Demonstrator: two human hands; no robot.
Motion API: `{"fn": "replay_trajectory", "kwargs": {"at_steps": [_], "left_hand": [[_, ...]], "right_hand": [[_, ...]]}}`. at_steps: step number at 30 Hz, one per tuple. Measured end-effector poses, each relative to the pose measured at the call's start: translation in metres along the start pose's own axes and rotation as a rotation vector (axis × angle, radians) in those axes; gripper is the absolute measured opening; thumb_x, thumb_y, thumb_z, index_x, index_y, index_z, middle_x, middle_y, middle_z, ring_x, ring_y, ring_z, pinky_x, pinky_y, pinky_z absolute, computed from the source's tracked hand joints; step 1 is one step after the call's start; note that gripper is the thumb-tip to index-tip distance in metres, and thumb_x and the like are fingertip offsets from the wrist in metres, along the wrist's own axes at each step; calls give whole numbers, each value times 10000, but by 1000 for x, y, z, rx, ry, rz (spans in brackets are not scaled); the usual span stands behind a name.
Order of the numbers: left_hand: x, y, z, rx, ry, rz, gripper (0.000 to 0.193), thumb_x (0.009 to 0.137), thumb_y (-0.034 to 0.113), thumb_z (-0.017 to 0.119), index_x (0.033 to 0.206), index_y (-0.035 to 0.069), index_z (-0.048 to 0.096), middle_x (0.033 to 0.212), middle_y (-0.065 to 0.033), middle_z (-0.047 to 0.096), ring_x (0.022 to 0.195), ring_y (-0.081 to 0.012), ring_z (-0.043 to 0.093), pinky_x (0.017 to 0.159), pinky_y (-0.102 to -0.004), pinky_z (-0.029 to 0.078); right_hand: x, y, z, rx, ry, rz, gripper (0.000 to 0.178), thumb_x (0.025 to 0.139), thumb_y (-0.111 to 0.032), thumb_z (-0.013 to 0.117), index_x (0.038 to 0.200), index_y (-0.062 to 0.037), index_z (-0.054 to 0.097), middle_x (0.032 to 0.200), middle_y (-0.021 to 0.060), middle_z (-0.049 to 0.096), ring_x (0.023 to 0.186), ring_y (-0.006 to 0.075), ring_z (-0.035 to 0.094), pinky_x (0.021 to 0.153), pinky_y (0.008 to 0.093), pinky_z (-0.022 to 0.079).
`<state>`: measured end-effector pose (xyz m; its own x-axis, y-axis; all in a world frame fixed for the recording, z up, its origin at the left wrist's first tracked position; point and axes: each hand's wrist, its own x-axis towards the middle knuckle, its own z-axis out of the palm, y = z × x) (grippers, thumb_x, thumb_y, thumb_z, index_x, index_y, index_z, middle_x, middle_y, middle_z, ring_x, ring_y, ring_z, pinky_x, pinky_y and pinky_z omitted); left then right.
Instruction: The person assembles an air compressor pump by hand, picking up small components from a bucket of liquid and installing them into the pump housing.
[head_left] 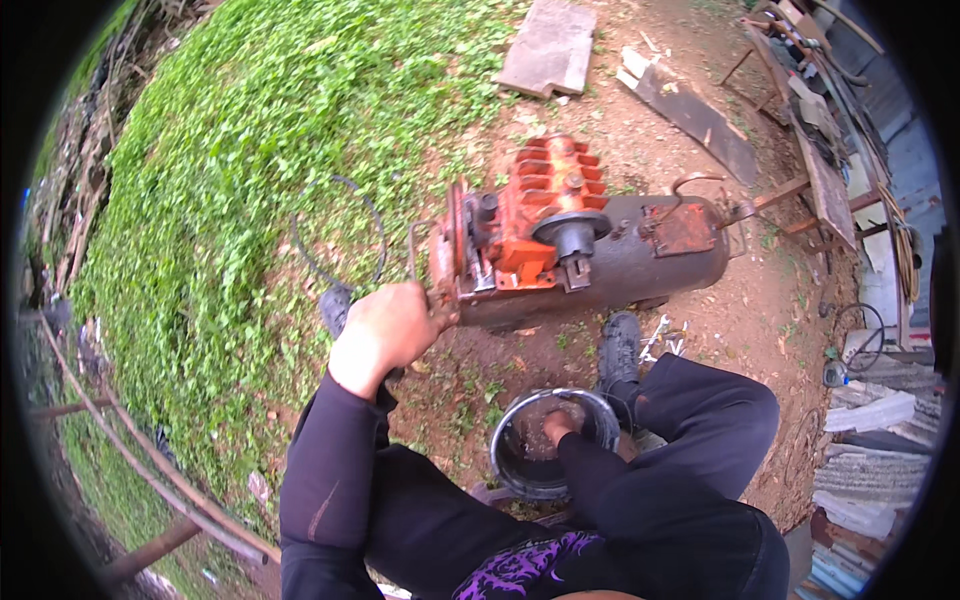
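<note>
An air compressor with an orange finned pump head on a dark, worn cylindrical tank lies on the ground before me. My left hand is at the tank's left end, its fingers curled and the fingertips against or just beside the rusty edge. What it grips, if anything, is hidden. Between my legs stands a dark round bucket with murky brownish contents. My right hand reaches down inside it; its fingers are out of sight.
Several metal wrenches lie beside my right shoe. A thin dark hose loops in the grass. Boards lie beyond the compressor. A cluttered wooden rack and stacked roofing sheets line the right side.
</note>
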<state>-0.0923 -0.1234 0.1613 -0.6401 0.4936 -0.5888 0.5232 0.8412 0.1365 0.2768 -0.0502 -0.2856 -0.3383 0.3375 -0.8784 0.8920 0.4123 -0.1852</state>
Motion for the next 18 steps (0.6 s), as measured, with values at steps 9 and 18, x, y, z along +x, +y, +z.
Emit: {"fn": "replay_trajectory", "kwargs": {"at_steps": [9,18], "left_hand": [[5,-19,-8,-63,37,31,506,912,480,699,1067,-1,735,1058,-248,732,1046,-389,700,934,-479,539],[7,-40,3,-126,85,110,530,937,486,673,1031,-32,736,1026,-265,731,1011,-402,705,911,-488,540]], "right_hand": [[-59,-6,-40,1942,-694,236,251,959,-260,528,996,-39,640,1022,207,715,982,370,688,884,567,562],[-189,-260,-295,2042,-319,-728,401,1035,-144,365,1237,124,583,1282,258,660,1206,386,649,1070,503,527]]}}
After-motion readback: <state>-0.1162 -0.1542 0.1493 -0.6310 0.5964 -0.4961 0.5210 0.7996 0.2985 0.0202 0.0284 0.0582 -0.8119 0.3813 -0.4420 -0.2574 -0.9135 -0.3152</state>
